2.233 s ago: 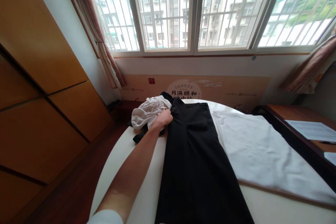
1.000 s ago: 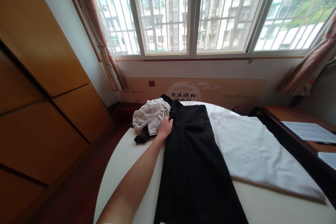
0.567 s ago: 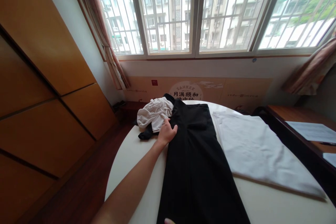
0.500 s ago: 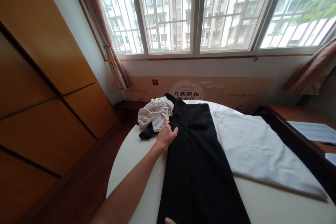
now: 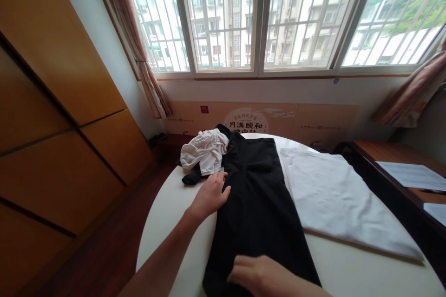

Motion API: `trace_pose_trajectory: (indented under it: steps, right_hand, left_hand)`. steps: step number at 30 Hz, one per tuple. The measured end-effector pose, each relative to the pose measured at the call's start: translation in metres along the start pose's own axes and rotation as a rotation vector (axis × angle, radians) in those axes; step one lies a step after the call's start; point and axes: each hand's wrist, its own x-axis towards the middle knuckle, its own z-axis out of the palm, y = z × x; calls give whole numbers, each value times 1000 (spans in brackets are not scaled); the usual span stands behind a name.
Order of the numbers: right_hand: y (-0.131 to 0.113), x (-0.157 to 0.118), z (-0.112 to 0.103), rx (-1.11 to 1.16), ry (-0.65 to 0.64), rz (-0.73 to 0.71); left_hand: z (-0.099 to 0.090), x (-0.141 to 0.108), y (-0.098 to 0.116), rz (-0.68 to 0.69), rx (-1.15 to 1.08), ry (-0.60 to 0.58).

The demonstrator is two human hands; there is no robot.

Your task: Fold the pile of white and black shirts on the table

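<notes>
Black trousers [image 5: 258,195] lie lengthwise on a round white table [image 5: 162,222]. At their left edge, just below the crumpled off-white cloth [image 5: 205,148], is my left hand [image 5: 211,195], its fingers apart and nothing in its grasp. My right hand [image 5: 256,271] is over the lower part of the trousers near the bottom of the view, fingers curled downward; their tips are blurred, and whether they grip the fabric cannot be made out. Another black cloth piece [image 5: 191,177] shows under the off-white cloth.
A folded white cloth [image 5: 344,199] lies on the table to the right of the trousers. Further right, a brown wooden table [image 5: 379,151] bears paper sheets [image 5: 407,174] and a pen. Wooden cabinets [image 5: 87,158] stand at the left, windows ahead.
My right hand has come much further into view over the lower trousers. My left hand has moved down and slightly left along the trouser edge. The view has shifted slightly.
</notes>
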Motion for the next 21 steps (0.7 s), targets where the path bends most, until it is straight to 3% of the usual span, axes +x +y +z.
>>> trace_pose_trajectory:
  steps: [2, 5, 7, 10, 12, 14, 18, 21]
  right_hand:
    - [8, -2, -26, 140, 162, 174]
    - [26, -4, -58, 371, 297, 355]
    - [44, -5, -68, 493, 308, 390]
    - [70, -11, -74, 604, 327, 443]
    - [81, -18, -80, 622, 310, 525]
    - [86, -28, -90, 612, 264, 626]
    - [91, -46, -114, 579, 259, 810]
    - [97, -53, -121, 648, 298, 798]
  left_hand:
    - [-12, -7, 11, 120, -253, -183]
    - [-15, -16, 24, 214, -541, -668]
    - [-6, -19, 28, 254, -528, -763]
    - [12, -16, 28, 241, -505, -678]
    - [19, -12, 23, 175, -602, -632]
    - [18, -7, 17, 80, -769, -547]
    - [9, -1, 3, -173, -1066, -270]
    - [6, 0, -5, -317, -1134, -220]
